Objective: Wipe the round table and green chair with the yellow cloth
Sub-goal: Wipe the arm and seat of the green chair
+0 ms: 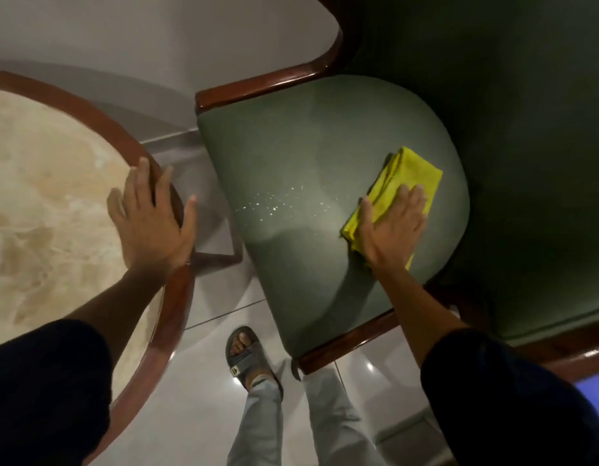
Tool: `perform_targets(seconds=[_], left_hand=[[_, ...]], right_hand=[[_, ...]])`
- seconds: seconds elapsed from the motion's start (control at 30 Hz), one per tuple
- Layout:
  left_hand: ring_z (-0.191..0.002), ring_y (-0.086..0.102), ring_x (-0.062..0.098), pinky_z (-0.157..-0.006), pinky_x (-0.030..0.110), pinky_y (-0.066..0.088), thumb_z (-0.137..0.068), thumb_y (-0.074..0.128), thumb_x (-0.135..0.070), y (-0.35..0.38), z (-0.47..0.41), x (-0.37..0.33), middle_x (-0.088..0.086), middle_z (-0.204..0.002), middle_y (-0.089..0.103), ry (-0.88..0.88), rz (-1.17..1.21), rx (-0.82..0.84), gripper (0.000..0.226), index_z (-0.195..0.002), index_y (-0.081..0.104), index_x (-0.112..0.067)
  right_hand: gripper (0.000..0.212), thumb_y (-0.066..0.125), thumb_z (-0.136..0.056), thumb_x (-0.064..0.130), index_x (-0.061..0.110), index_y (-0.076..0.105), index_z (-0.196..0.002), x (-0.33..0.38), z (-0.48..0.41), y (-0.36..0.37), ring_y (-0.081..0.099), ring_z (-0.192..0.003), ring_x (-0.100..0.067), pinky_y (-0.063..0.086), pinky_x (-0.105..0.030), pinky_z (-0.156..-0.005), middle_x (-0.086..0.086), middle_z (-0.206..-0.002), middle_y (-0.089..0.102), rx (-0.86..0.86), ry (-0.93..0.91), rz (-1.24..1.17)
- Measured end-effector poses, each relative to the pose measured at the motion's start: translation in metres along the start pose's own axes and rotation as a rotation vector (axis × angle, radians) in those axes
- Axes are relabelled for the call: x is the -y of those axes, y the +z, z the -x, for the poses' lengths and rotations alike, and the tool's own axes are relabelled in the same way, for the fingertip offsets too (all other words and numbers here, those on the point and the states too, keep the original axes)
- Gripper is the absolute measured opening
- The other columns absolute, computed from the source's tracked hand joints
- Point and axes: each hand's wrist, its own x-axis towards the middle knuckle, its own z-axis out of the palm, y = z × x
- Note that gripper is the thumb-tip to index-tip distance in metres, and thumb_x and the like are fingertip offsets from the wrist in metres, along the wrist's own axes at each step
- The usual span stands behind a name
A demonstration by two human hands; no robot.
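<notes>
The green chair (pixel 291 156) fills the centre and right, its padded seat framed by dark red wood. A folded yellow cloth (pixel 405 178) lies on the right part of the seat, and my right hand (pixel 390 227) presses flat on the cloth's near half. Small glistening droplets (pixel 274 201) speckle the seat left of the cloth. The round table (pixel 45 196) with a beige marbled top and reddish wooden rim sits at the left. My left hand (pixel 153 213) rests flat on the table's right rim with fingers spread and holds nothing.
Pale glossy floor tiles (pixel 204 415) lie between table and chair. My leg and a grey sandal (pixel 246 356) stand on them just before the chair's front edge. The chair's dark green backrest (pixel 509 112) rises at the right.
</notes>
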Motion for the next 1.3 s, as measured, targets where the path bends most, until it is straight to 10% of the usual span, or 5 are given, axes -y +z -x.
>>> perform_targets(seconds=[0.3,0.7,0.93,1.17,1.3], left_hand=[[-0.149,0.023,0.029,-0.118,0.058,0.02,-0.1,0.026,-0.054,-0.006,-0.001,-0.006,0.011,-0.162,0.024,-0.035,-0.031,0.016,0.06,-0.148,0.033,-0.019],[-0.147,0.028,0.027,-0.118,0.053,0.021,-0.105,0.015,-0.046,-0.007,-0.001,-0.007,0.01,-0.161,0.029,-0.024,-0.037,-0.013,0.055,-0.15,0.034,-0.021],[-0.148,0.026,0.025,-0.118,0.052,0.019,-0.105,0.019,-0.048,-0.004,-0.001,-0.004,0.008,-0.161,0.029,-0.04,-0.018,-0.022,0.053,-0.148,0.034,-0.022],[-0.149,0.025,0.026,-0.119,0.051,0.018,-0.104,0.018,-0.051,-0.003,0.001,-0.006,0.008,-0.162,0.028,-0.04,-0.042,-0.027,0.055,-0.147,0.037,-0.023],[-0.149,0.025,0.026,-0.119,0.052,0.017,-0.103,0.018,-0.054,0.0,-0.001,-0.004,0.008,-0.162,0.028,-0.031,-0.025,-0.047,0.055,-0.146,0.038,-0.024]], right_hand=[[0.061,0.033,-0.096,0.026,0.004,0.022,-0.151,0.001,-0.01,0.018,0.012,-0.15,-0.033,0.01,-0.046,-0.121,-0.02,-0.161,0.016,-0.15,0.054,0.018],[0.054,0.034,-0.096,0.023,0.014,0.03,-0.15,0.153,0.044,0.086,0.02,-0.148,-0.034,0.017,-0.054,-0.119,-0.015,-0.159,0.025,0.124,-0.997,0.398],[0.055,0.035,-0.096,0.037,0.012,0.04,-0.145,0.047,0.138,0.071,-0.001,-0.148,-0.042,-0.012,-0.058,-0.117,-0.019,-0.16,0.018,0.495,-1.385,0.884],[0.054,0.048,-0.089,0.019,0.016,0.047,-0.142,0.027,0.097,0.041,0.033,-0.142,-0.038,0.026,-0.059,-0.114,-0.013,-0.152,0.04,0.3,-1.344,0.414],[0.058,0.045,-0.093,0.022,0.018,0.033,-0.149,0.038,0.032,0.034,0.021,-0.146,-0.039,0.021,-0.057,-0.117,-0.018,-0.158,0.027,0.141,-0.728,0.267]])
